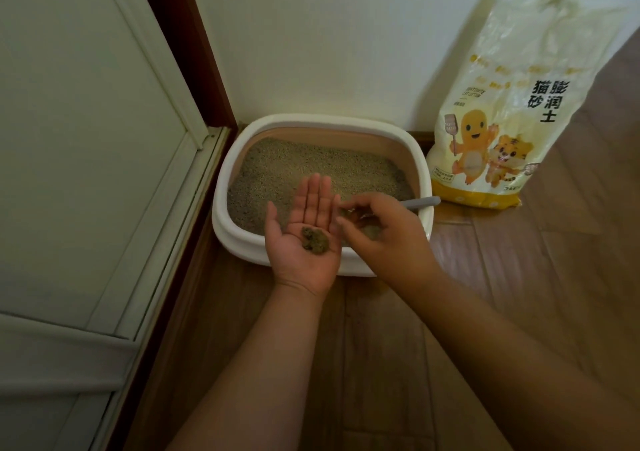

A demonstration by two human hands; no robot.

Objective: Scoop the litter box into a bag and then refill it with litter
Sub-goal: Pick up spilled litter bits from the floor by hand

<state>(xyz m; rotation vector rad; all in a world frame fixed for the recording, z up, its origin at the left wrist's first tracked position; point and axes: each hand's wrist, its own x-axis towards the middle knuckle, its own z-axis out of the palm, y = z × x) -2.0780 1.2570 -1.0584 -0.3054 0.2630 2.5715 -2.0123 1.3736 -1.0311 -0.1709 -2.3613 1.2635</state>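
A white litter box (412, 146) with beige grainy litter (311, 170) stands on the floor in the corner. My left hand (304, 239) lies flat and palm up over its near rim, with a dark clump (314, 240) resting on the palm. My right hand (384, 232) hovers just right of it with curled fingers pinching a small clump (349, 212). A grey scoop handle (420, 202) sticks out over the box's right rim; its head is hidden behind my right hand. A yellow and white litter bag (505, 111) stands to the right against the wall.
The wooden floor (519, 277) stretches to the right and towards me. A white door with a dark frame (86, 173) runs along the left. A white wall (329, 35) stands right behind the box.
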